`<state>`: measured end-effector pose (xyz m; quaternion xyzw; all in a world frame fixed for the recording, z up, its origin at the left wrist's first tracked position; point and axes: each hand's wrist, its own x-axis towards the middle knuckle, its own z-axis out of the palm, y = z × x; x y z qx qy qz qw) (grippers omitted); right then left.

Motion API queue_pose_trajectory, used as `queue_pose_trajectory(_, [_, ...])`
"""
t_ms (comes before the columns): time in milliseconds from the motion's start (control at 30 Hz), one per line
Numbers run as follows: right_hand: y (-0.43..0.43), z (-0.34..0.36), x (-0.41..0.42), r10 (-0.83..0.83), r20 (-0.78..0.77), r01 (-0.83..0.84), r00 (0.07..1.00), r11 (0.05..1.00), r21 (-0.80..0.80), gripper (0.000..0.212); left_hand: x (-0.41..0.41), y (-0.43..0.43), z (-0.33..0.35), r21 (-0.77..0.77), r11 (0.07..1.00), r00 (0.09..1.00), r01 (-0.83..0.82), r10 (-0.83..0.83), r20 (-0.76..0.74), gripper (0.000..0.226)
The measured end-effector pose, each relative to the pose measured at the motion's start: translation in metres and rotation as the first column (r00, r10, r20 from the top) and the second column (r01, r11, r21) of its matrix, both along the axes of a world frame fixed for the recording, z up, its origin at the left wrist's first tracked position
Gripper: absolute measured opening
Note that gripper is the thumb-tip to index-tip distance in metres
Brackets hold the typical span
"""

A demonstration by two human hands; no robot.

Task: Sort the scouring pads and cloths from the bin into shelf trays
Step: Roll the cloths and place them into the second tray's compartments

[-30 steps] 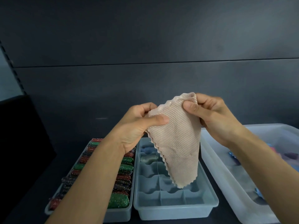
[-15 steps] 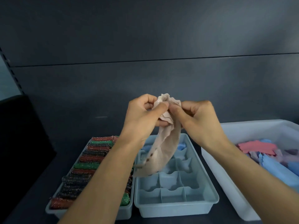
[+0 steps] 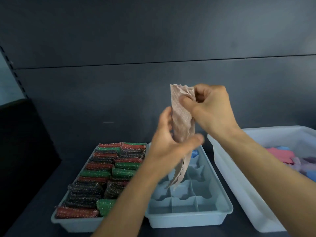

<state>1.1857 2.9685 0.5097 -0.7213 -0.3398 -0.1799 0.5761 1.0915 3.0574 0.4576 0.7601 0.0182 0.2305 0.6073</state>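
On the dark shelf, a white bin point(image 3: 227, 168) of cloths sits right of a divided tray point(image 3: 188, 218) and a tray point(image 3: 77, 223) of scouring pads point(image 3: 106, 168), while above the divided tray the left hand point(image 3: 169, 144) grips the middle and the right hand point(image 3: 212, 110) pinches the top of a hanging beige cloth point(image 3: 182, 122).

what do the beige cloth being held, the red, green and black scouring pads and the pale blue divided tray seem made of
Beige wavy-edged cloth: probably soft woven or knit fabric, matte; fine ribbed texture, hangs limp and bunched.
Red, green and black scouring pads: likely mesh with metallic thread; they glitter.
Pale blue divided tray: apparently moulded plastic, smooth, dull sheen, thin rigid dividers.
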Motion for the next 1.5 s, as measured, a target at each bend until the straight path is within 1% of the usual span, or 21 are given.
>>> queue_pose_trajectory(67, [0.004,0.008,-0.003,-0.048,0.066,0.05,0.997,0.998,-0.027,0.024,0.007,-0.012,-0.011,0.05,0.993,0.995,-0.102,0.102,0.005,0.08])
queue_pose_trajectory(167, [0.004,0.02,0.002,-0.086,0.125,0.083,0.988,0.996,0.028,0.026,0.022,-0.002,-0.03,0.166,0.877,0.893,-0.451,0.441,0.095,0.031])
queue_pose_trajectory(200, [0.004,0.025,0.004,-0.085,0.126,0.077,0.988,0.995,0.066,0.026,0.026,0.006,-0.046,0.15,0.877,0.889,-0.457,0.454,0.052,0.019])
queue_pose_trajectory(267, [0.0,0.033,0.009,-0.091,0.135,0.076,0.987,0.99,0.117,0.026,0.029,0.019,-0.076,0.023,0.945,0.93,-0.326,0.325,-0.174,0.02])
queue_pose_trajectory(300, [-0.002,0.036,0.011,-0.096,0.139,0.079,0.986,0.989,0.123,0.027,0.027,0.023,-0.089,0.03,0.973,0.925,-0.227,0.225,-0.306,0.015])
queue_pose_trajectory(367, [-0.006,0.041,0.014,-0.05,0.098,0.038,0.994,0.992,0.121,0.028,0.02,0.03,-0.102,0.16,0.985,0.893,-0.065,0.129,-0.431,0.031])
queue_pose_trajectory(400, [-0.008,0.043,0.015,0.008,0.056,-0.015,0.998,0.992,0.124,0.027,0.018,0.034,-0.101,0.172,0.98,0.903,-0.1,0.162,-0.397,0.039])
queue_pose_trajectory(433, [-0.01,0.044,0.015,0.071,0.013,-0.072,0.997,0.989,0.132,0.022,0.016,0.038,-0.092,0.112,0.977,0.926,-0.18,0.207,-0.315,0.042])
queue_pose_trajectory(500, [-0.012,0.048,0.015,0.16,-0.053,-0.151,0.986,0.978,0.14,0.013,0.012,0.043,-0.063,-0.104,0.963,0.966,-0.249,0.239,-0.098,0.031])
queue_pose_trajectory(533, [-0.012,0.049,0.015,0.192,-0.074,-0.181,0.979,0.974,0.137,0.013,0.013,0.043,-0.048,-0.157,0.969,0.982,-0.189,0.188,-0.019,0.027])
queue_pose_trajectory(600, [-0.012,0.051,0.015,0.261,-0.112,-0.249,0.959,0.962,0.115,0.013,0.014,0.034,-0.025,-0.137,0.991,0.996,0.0,0.013,0.091,0.038])
queue_pose_trajectory(667, [-0.014,0.053,0.015,0.312,-0.155,-0.301,0.938,0.95,0.086,0.006,0.016,0.02,-0.009,-0.151,0.982,0.988,0.109,-0.091,0.122,0.05])
queue_pose_trajectory(700, [-0.016,0.054,0.015,0.333,-0.179,-0.323,0.926,0.943,0.082,0.003,0.018,0.017,-0.006,-0.178,0.976,0.988,0.125,-0.105,0.115,0.047])
queue_pose_trajectory(833, [-0.024,0.054,0.016,0.425,-0.222,-0.42,0.878,0.905,0.071,0.002,0.022,0.016,-0.005,-0.21,0.977,1.0,0.016,-0.021,-0.019,0.023])
queue_pose_trajectory(967, [-0.033,0.041,0.012,0.46,-0.104,-0.463,0.882,0.886,0.002,0.002,0.026,0.019,-0.002,-0.223,0.971,0.979,-0.087,0.043,-0.197,0.032])
queue_pose_trajectory(1033, [-0.036,0.026,0.004,0.47,0.009,-0.469,0.882,0.881,-0.061,0.004,0.029,0.028,0.0,-0.308,0.946,0.962,-0.099,0.012,-0.273,0.031])
queue_pose_trajectory(1100, [-0.04,0.006,-0.004,0.468,0.086,-0.449,0.88,0.876,-0.177,0.008,0.029,0.036,0.003,-0.438,0.897,0.944,-0.06,-0.091,-0.318,0.033])
queue_pose_trajectory(1200, [-0.045,-0.027,-0.008,0.445,0.212,-0.342,0.87,0.855,-0.39,0.023,0.023,0.046,0.006,-0.623,0.782,0.926,0.015,-0.245,-0.286,0.035])
queue_pose_trajectory(1333, [-0.044,-0.054,-0.002,0.468,0.389,-0.269,0.793,0.843,-0.465,0.017,0.018,0.058,0.005,-0.739,0.672,0.925,0.045,-0.308,-0.224,0.043])
queue_pose_trajectory(1433, [-0.043,-0.062,-0.001,0.474,0.448,-0.243,0.758,0.843,-0.48,0.018,0.016,0.055,0.003,-0.672,0.737,0.923,0.075,-0.306,-0.233,0.051])
queue_pose_trajectory(1500, [-0.044,-0.065,0.0,0.489,0.468,-0.197,0.736,0.816,-0.544,0.034,0.018,0.054,-0.001,-0.616,0.785,0.936,0.064,-0.261,-0.235,0.032])
